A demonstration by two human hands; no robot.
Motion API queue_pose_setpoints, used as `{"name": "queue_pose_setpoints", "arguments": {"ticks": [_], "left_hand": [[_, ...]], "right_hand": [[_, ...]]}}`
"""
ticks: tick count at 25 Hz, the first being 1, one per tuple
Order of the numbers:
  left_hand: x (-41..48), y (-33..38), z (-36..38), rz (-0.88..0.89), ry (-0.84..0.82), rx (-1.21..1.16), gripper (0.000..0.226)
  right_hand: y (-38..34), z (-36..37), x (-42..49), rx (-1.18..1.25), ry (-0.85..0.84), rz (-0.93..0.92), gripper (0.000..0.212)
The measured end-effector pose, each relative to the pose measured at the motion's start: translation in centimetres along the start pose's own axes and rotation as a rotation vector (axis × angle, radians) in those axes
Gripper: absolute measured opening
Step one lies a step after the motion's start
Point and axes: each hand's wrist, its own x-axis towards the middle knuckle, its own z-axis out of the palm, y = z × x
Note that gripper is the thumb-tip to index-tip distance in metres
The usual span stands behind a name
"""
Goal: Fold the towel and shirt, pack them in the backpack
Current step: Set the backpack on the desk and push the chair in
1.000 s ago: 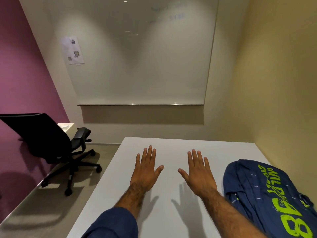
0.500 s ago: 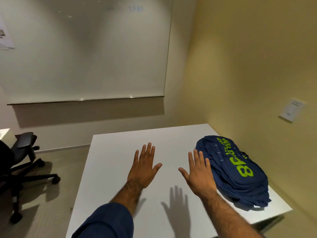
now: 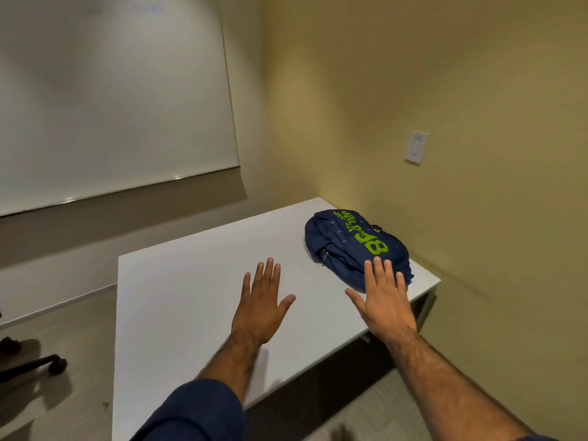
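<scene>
Navy backpack (image 3: 353, 246), lime lettering up, lies flat at far right corner of table (image 3: 191, 297), close to right edge and yellow wall. Right hand (image 3: 386, 303) flat, fingers straight and spread, holding nothing, fingertips over backpack's near end; contact unclear. Left hand (image 3: 261, 307) likewise splayed above table middle. Wide white top runs to left edge.

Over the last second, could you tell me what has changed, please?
The view swung right. The right hand neared the backpack, its fingers now over its near edge; contact unclear. The left hand stayed flat, both empty; the backpack stayed on the table.
</scene>
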Motion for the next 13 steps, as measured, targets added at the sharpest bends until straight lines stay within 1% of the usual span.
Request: {"name": "queue_pose_setpoints", "arguments": {"ticks": [2, 6, 10, 13], "left_hand": [[-2.8, 2.3, -0.3, 0.042, -0.002, 0.025, 0.09], [-6.3, 5.6, -1.1, 0.112, 0.016, 0.01, 0.09], [-8.8, 10.2, -2.0, 0.266, 0.064, -0.094, 0.099], [-11.6, 14.1, -3.0, 0.426, 0.072, -0.153, 0.097]], "right_hand": [[2.5, -0.7, -3.9, -0.038, -0.009, 0.038, 0.102], [6.1, -3.7, -11.3, -0.015, -0.036, 0.147, 0.102], [8.3, -8.2, -20.5, -0.055, -0.027, 0.3, 0.112], [9.2, -11.1, -27.7, -0.091, -0.027, 0.438, 0.114]]}}
